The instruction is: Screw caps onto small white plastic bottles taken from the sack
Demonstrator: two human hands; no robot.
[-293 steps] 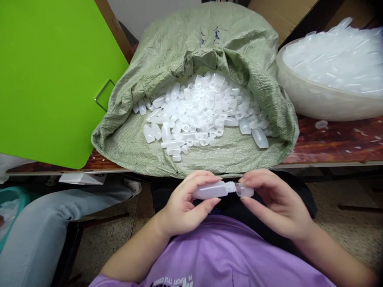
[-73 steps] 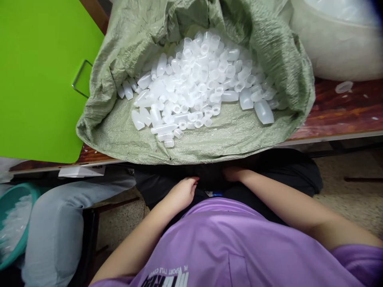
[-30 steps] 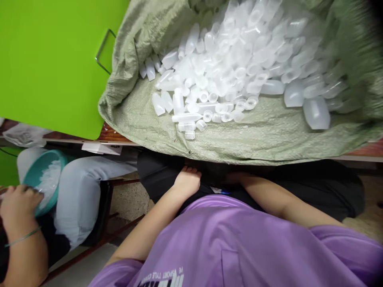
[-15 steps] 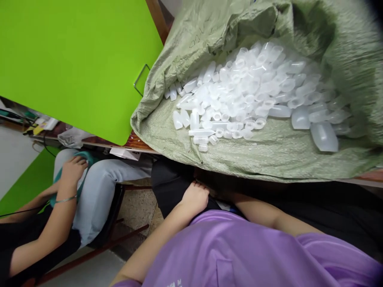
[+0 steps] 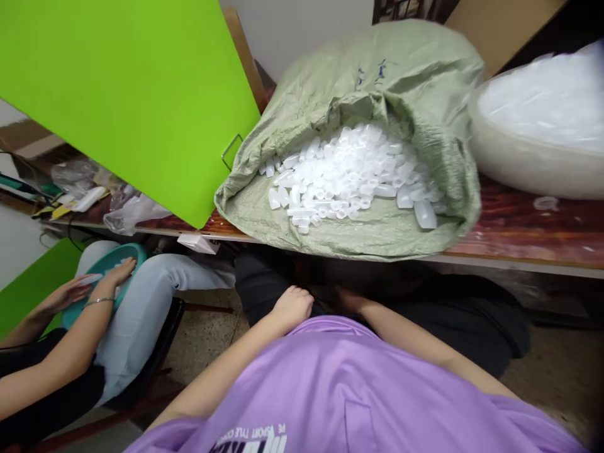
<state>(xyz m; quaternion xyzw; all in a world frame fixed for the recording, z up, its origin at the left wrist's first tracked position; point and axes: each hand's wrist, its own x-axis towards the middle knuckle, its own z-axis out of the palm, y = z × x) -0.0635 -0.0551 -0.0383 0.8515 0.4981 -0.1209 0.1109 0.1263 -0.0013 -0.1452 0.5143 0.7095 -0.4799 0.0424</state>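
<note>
My left hand (image 5: 293, 306) rests in my lap by the dark trouser leg, its fingers curled under. Whatever might be inside it is hidden. My right hand (image 5: 350, 302) lies low between my legs in shadow, and its fingers cannot be made out. In front of both hands, on the table, a pale green woven sack (image 5: 401, 248) lies on its side with its mouth toward me. Translucent white plastic pieces (image 5: 349, 167), shaped like false nail tips, spill in a heap inside its mouth. Neither hand touches the sack.
A bright green board (image 5: 141, 107) with a wire handle stands left of the sack. A large round container (image 5: 533, 160) heaped with white pieces stands at right on the reddish table (image 5: 528, 223). At left, a seated co-worker's hands (image 5: 120, 270) are at a teal basin (image 5: 136, 253).
My view has drawn back and turned right, bringing the round container in. My hands stay in my lap. The co-worker's hands have shifted, and more of the teal basin shows.
</note>
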